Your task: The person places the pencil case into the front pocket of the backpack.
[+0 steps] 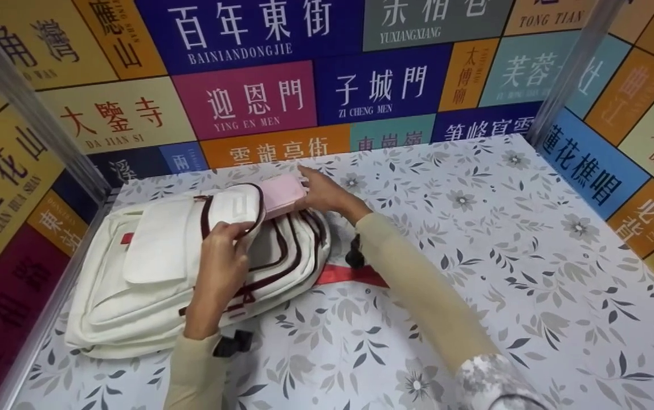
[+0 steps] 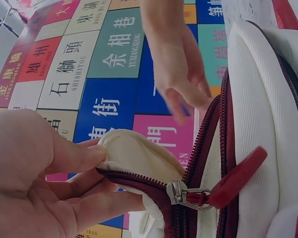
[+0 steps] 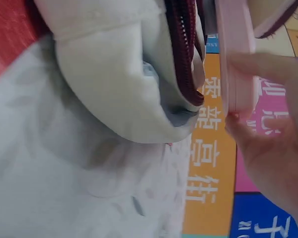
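Note:
A white backpack (image 1: 156, 245) with dark red zips lies on the table. My left hand (image 1: 221, 273) pinches the edge of its front pocket's fabric and holds the zipped opening apart. In the left wrist view, a red zipper pull (image 2: 238, 177) hangs from a metal slider close to the fingers. My right hand (image 1: 330, 196) grips the outer end of a pink box (image 1: 281, 191) between thumb and fingers. In the right wrist view, the box (image 3: 237, 59) is slim with rounded edges. Its other end goes in behind the pocket's raised fabric, hidden there.
The table (image 1: 475, 273) has a white cloth with grey flowers and leaves. A red strap (image 1: 341, 275) runs out from the backpack beneath the right forearm. Panels with colourful place-name signs (image 1: 247, 102) stand behind the table and on both sides.

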A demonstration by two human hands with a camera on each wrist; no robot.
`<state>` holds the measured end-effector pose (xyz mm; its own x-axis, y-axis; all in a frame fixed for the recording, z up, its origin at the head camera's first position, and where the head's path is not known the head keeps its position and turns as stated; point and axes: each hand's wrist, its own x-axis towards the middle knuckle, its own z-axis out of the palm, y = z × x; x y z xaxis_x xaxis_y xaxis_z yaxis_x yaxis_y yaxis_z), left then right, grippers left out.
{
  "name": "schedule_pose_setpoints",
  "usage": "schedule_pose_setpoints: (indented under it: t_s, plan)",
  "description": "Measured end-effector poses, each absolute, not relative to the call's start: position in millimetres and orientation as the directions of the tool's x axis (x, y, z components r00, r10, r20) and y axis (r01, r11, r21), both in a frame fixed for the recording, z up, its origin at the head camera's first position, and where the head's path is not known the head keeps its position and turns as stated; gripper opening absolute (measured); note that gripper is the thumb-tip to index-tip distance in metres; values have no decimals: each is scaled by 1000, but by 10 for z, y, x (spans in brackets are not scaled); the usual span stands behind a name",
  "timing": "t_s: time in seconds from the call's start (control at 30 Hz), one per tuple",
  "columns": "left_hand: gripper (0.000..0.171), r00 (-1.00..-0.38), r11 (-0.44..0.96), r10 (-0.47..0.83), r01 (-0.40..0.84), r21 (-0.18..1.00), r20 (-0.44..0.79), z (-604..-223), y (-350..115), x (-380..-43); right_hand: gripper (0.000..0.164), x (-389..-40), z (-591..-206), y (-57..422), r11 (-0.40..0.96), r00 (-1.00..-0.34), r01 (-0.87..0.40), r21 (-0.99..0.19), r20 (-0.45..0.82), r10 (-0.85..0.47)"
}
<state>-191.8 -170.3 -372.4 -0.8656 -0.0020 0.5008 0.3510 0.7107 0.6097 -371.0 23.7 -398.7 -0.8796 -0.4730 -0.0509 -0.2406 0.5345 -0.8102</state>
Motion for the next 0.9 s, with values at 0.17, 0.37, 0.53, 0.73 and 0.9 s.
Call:
schedule_pose_setpoints:
  t_s: [0.17, 0.37, 0.53, 0.73, 0.9]
  plan:
    - [22, -858, 716, -2, 357, 600, 514, -3760, -1703, -1928, 70, -3686, -4080, 292, 395, -925, -80, -915, -80, -372]
    - [22, -847, 720, 13, 377, 583, 531, -3767, -1709, -1925, 63, -3622, -4153, 216, 331, -916, -74, -941, -67, -396]
    - [23, -839, 717, 27, 395, 574, 543, -3773, -1705, -1942, 59, -3569, -4171, 105, 282, -917, -120, -952, -2, -399]
    - [25, -819, 720, 36, 419, 553, 573, -3800, -1742, -1946, 62, -3502, -4155, -65, 316, -926, -77, -946, -49, -374]
    - [24, -808, 715, 42, 435, 548, 587, -3801, -1765, -1951, 58, -3535, -4221, -167, 218, -952, 18, -976, -84, -295]
